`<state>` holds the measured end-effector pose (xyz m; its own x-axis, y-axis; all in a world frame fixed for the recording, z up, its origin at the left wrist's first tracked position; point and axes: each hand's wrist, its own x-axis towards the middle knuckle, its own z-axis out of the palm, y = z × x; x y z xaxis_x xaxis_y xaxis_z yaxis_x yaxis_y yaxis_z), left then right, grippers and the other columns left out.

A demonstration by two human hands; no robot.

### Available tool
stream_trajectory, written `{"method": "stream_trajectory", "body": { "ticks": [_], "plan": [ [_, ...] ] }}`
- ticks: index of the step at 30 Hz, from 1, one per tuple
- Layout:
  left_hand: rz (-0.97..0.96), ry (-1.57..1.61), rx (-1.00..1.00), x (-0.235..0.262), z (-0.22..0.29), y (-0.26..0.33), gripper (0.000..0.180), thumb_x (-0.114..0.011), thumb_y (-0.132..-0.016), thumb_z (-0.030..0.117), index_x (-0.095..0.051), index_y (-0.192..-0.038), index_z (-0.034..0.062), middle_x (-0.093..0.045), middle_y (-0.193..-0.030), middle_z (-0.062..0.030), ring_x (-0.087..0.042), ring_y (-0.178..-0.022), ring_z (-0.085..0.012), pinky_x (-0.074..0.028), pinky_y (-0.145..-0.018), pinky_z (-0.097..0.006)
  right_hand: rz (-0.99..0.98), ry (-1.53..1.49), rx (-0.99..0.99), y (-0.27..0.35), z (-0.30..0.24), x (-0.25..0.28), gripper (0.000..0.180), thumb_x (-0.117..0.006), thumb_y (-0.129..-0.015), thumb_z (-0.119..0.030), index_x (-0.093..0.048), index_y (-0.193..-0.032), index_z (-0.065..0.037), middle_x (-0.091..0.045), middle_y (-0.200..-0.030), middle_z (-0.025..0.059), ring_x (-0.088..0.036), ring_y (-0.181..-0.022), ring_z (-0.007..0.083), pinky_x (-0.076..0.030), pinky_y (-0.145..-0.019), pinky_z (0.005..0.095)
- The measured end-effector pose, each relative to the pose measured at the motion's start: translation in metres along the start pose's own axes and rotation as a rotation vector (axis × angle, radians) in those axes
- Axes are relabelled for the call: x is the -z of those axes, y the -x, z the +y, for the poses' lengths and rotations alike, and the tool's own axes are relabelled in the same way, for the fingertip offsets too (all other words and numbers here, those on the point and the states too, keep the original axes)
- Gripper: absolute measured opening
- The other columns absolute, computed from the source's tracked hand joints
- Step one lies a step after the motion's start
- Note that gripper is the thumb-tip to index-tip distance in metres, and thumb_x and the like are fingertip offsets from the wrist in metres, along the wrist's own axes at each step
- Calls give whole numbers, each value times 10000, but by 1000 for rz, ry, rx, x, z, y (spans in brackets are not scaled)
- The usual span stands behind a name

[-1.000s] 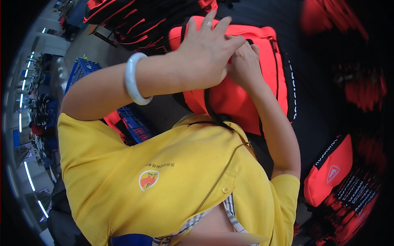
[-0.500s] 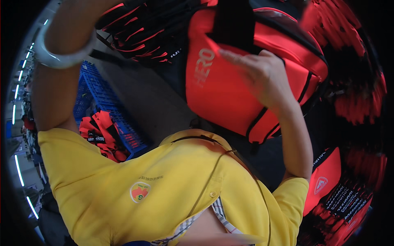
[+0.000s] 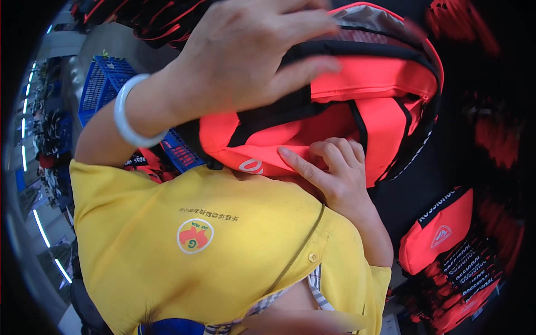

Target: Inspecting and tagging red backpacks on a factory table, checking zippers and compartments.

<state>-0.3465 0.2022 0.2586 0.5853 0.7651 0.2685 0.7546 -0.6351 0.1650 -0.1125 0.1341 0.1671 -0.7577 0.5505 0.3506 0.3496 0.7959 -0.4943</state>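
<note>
A large red and black bag (image 3: 385, 123) is tilted against my front, its grey-lined top opening at the far side. A front pocket gapes on the near side, its inner fabric red. My right hand (image 3: 340, 173) is at this pocket's near edge, index finger stretched along the red fabric and the other fingers curled over the rim. Above the bag's left part my left hand (image 3: 240, 56), with a pale bangle (image 3: 125, 111) on its wrist, has thumb and fingers apart. Its fingertips are slightly blurred, and nothing shows between them.
On the left stands a blue plastic crate (image 3: 100, 84), with red and black pieces (image 3: 148, 162) near it. Stacked red and black pieces (image 3: 474, 268) lie at lower right beneath a red pouch-shaped piece (image 3: 441, 229). More dark, red-edged pieces (image 3: 162, 22) are at the far left.
My left hand has come down and right over the bag. My right hand has moved nearer to me, onto the pocket edge. The bag has tipped, and its front pocket now gapes.
</note>
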Motion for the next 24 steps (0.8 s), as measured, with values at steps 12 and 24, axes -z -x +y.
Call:
{"method": "stream_trajectory", "body": {
  "ticks": [12, 24],
  "plan": [
    [-638, 67, 357, -63, -49, 33, 776, -819, -687, 433, -510, -1211, -49, -568, -1124, -211, -595, -1017, -383, -491, -875, -412, -80, -106, 55, -1, 2, -22, 483, -648, -737, -177, -657, -1214, -103, -474, -794, 27, -483, -715, 192, -357, -706, 345],
    [-344, 104, 135, -65, -57, 29, 615, -770, -770, 354, -515, -1181, -26, -574, -1127, -183, -584, -1053, -370, -491, -873, -410, -109, -42, 61, 3, -3, -23, 519, -612, -753, -174, -607, -1249, -22, -513, -869, 64, -518, -775, 224, -427, -741, 360]
  ]
}}
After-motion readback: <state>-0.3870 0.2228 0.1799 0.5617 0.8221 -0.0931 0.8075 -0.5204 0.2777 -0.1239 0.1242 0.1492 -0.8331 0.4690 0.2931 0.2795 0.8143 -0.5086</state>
